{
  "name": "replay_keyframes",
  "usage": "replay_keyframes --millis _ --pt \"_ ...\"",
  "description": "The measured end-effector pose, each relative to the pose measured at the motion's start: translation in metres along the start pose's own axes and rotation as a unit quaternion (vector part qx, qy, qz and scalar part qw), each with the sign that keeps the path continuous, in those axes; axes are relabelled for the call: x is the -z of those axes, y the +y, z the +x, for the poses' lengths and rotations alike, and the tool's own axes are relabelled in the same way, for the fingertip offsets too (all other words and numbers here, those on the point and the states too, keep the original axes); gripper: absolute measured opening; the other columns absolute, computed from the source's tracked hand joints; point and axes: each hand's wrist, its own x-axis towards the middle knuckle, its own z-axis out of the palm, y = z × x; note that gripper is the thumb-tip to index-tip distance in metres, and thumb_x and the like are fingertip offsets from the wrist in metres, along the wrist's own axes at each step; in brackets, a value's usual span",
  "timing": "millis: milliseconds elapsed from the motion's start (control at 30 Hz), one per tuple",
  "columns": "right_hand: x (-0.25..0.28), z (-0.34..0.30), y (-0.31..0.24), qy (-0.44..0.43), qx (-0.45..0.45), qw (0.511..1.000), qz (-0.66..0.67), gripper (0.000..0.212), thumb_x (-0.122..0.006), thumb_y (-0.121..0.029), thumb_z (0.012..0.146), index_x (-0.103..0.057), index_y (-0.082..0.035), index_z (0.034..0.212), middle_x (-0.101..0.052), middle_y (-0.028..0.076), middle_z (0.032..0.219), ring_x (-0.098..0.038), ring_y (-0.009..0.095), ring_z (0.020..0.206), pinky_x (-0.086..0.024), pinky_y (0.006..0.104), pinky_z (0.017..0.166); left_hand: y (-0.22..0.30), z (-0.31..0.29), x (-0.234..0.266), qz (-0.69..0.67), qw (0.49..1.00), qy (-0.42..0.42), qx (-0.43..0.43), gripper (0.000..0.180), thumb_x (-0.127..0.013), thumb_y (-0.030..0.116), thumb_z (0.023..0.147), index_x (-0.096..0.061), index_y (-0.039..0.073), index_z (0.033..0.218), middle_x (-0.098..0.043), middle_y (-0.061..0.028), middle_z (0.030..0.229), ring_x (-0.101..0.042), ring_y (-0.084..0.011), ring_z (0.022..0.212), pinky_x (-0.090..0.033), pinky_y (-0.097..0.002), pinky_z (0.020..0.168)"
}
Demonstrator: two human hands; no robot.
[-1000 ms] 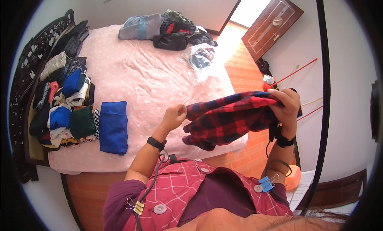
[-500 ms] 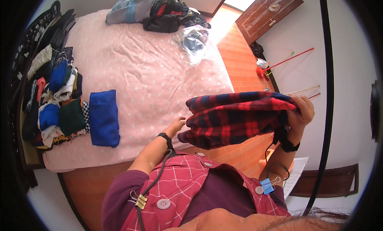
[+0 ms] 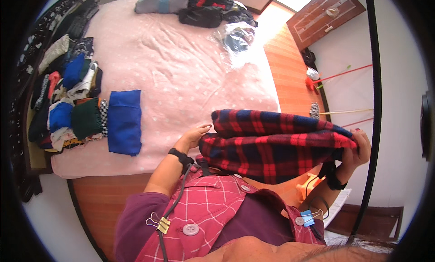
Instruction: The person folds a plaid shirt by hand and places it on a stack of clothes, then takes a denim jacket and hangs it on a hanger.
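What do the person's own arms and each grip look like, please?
Short purple sleeves leave both forearms bare, apart from a left black band and a right black band. Dark cables run along both; a gold clip sits on the left, a blue clip on the right. The left grip and right grip are ungloved, with no visible markings.

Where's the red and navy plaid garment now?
In the head view, the plaid garment is right of centre, its right end in the right hand, its left end beside the left hand; the folded blue cloth lies farther left.
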Motion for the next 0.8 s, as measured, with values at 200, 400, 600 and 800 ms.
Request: replay_keyframes --millis 200,400,600,800 --pt "-0.009 0.016 -0.016 -0.038 0.122 0.990 0.065 0.034 -0.067 -0.023 0.070 -0.067 0.001 0.095 -0.051 0.008 0.063 -0.045 0.024 0.050 -0.032 0.0346 0.046 0.017 0.044 0.002 -0.041 0.989 -0.042 0.137 0.055 -0.052 0.033 0.100 -0.033 0.013 0.147 -0.064 -0.0173 0.121 -0.062 -0.0311 0.110 -0.050 -0.0524 0.095" --pt "-0.002 0.034 -0.031 -0.035 0.137 0.982 0.124 0.036 -0.073 -0.029 0.071 -0.067 -0.002 0.094 -0.048 0.004 0.061 -0.042 0.019 0.050 -0.028 0.0315 0.047 0.024 0.088 -0.011 -0.074 0.977 -0.185 0.074 0.042 -0.062 0.030 0.093 -0.060 -0.001 0.122 -0.066 -0.0171 0.119 -0.064 -0.0291 0.110 -0.048 -0.0447 0.101" --pt "0.003 -0.001 0.008 -0.066 0.050 0.997 0.010 0.032 -0.072 -0.016 0.072 -0.065 -0.003 0.100 -0.053 0.008 0.068 -0.048 0.026 0.056 -0.035 0.0360 0.052 0.065 0.039 0.044 -0.111 0.969 -0.219 -0.041 0.040 -0.063 0.023 0.092 -0.058 0.002 0.125 -0.064 -0.0143 0.123 -0.062 -0.0268 0.112 -0.048 -0.0436 0.101" --pt "-0.061 -0.063 0.050 -0.139 -0.049 0.984 -0.100 0.019 -0.069 -0.010 0.080 -0.066 -0.005 0.099 -0.064 0.014 0.079 -0.062 0.035 0.068 -0.048 0.0439 0.062 0.240 -0.156 0.068 0.085 0.899 -0.015 -0.428 0.042 -0.067 0.020 0.087 -0.058 0.001 0.123 -0.066 -0.0127 0.118 -0.064 -0.0250 0.107 -0.051 -0.0417 0.098"
